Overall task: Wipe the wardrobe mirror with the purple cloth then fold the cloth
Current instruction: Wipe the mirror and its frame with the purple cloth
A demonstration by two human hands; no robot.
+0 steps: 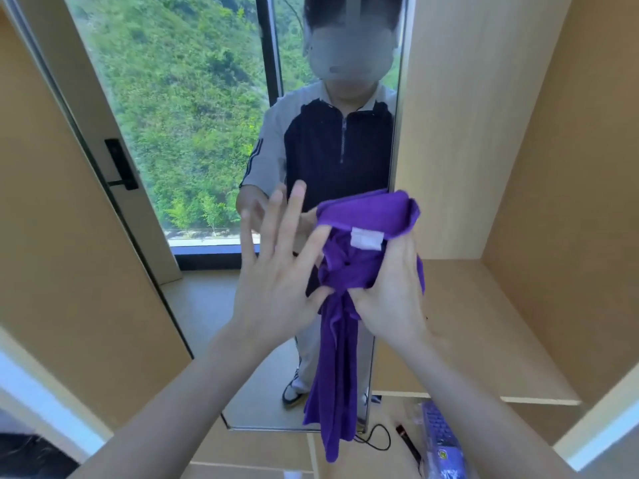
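Purple cloth [345, 305]: soft, light, limp. Right hand [390, 292] grips its bunched middle; left hand [276, 281] spread, holding nothing. Take corners.

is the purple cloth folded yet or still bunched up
Bunched, not folded. The purple cloth is gathered in the right hand, its top flopped over and a long tail hanging loose; the left hand is spread beside it.

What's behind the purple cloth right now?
The mirror stands behind the cloth, which the right hand holds bunched. The mirror's lower middle is covered.
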